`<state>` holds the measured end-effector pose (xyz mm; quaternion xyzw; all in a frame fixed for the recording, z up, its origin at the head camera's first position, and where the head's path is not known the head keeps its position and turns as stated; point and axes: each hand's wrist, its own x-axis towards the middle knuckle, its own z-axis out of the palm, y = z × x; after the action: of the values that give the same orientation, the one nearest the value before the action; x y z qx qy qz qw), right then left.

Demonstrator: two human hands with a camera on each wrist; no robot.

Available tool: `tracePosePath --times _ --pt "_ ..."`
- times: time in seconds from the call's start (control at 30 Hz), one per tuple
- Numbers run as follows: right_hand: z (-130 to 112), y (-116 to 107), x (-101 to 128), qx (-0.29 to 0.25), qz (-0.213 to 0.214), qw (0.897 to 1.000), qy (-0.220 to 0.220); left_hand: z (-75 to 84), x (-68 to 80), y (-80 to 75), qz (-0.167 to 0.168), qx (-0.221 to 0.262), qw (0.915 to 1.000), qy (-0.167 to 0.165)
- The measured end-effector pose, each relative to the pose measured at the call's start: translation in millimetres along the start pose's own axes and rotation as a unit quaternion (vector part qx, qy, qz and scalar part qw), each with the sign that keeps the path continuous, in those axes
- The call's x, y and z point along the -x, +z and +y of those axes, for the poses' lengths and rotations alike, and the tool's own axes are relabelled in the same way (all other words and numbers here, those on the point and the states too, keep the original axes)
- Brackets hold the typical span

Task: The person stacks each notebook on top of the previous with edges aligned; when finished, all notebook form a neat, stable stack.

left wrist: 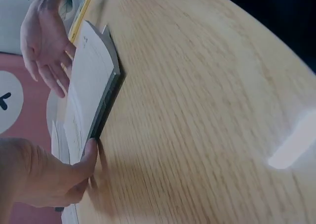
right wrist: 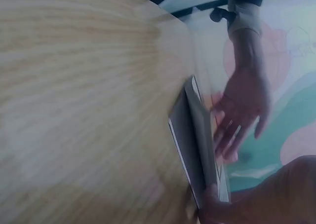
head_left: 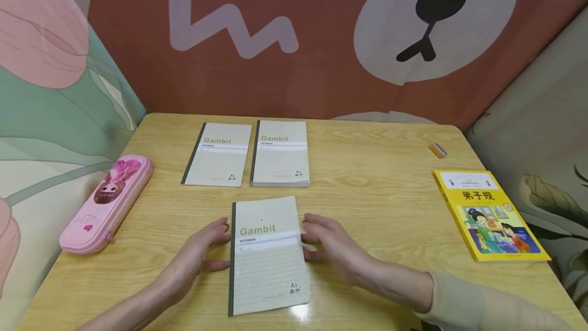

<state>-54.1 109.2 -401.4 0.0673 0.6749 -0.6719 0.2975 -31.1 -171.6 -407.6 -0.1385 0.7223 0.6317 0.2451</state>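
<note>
A pale green notebook marked "Gambit" lay flat on the wooden table, near its front edge and between both hands. The left hand rested on the table at the notebook's dark spine, fingers fairly straight and spread; its thumb touched the spine edge. The right hand lay at the opposite long edge, fingers loosely extended and touching the cover's side. Neither hand had closed around the notebook; it sat on the table, flanked rather than lifted.

Behind it, two more notebooks lay side by side: the left one thin, the right one thicker, perhaps a stack. A pink pencil case lay well off to the left. A yellow book sat near the right edge, with a small eraser beyond it.
</note>
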Motion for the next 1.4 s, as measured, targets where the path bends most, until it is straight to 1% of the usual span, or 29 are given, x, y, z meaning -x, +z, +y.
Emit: tracePosePath --times 0.13,0.27,0.4,0.57,0.67,0.8,0.9,1.03,1.17,1.27,1.33,1.4 --pt "-2.2 -4.9 -3.6 -0.006 -0.001 1.000 0.004 -2.5 -4.2 -1.5 0.005 0.001 1.0000 -0.005" --pt "-3.4 -8.8 -6.6 0.001 -0.016 1.000 0.004 -2.7 -8.8 -1.6 0.002 -0.005 0.9998 -0.020" --pt "-4.5 -9.9 -5.3 0.004 -0.024 1.000 0.014 -2.5 -11.9 -2.7 -0.001 -0.017 0.9992 -0.035" --pt "-4.6 -7.1 -4.2 -0.012 -0.046 0.999 0.014 -2.7 -13.4 -4.2 -0.002 -0.023 0.9993 -0.028" --pt "-2.0 -6.1 -5.0 -0.018 -0.057 0.998 0.011 -1.3 -14.6 -5.3 -0.002 -0.037 0.9990 -0.026" --pt "3.4 -7.3 -6.7 -0.014 -0.066 0.998 0.008 1.1 -16.2 -6.7 -0.003 -0.052 0.9981 -0.032" --pt "6.6 -8.4 -8.4 -0.003 -0.069 0.998 0.006 2.8 -17.6 -7.8 -0.010 -0.058 0.9978 -0.032" --pt "7.2 -9.5 -8.0 0.000 -0.063 0.998 -0.001 7.5 -18.5 -11.6 -0.026 -0.077 0.9967 -0.009" --pt "0.3 -11.6 -4.9 -0.004 -0.058 0.998 -0.017 19.1 -17.1 -16.5 -0.025 -0.106 0.9936 0.029" --pt "-11.5 -15.7 -4.3 0.004 -0.053 0.998 -0.030 34.6 -16.0 -18.4 -0.019 -0.125 0.9902 0.058" --pt "-21.7 -19.3 -6.8 0.006 -0.045 0.998 -0.041 48.1 -15.7 -19.0 -0.020 -0.133 0.9874 0.084" --pt "-34.8 -23.8 -12.2 0.003 -0.036 0.998 -0.056 63.4 -18.8 -19.2 -0.017 -0.135 0.9836 0.119"
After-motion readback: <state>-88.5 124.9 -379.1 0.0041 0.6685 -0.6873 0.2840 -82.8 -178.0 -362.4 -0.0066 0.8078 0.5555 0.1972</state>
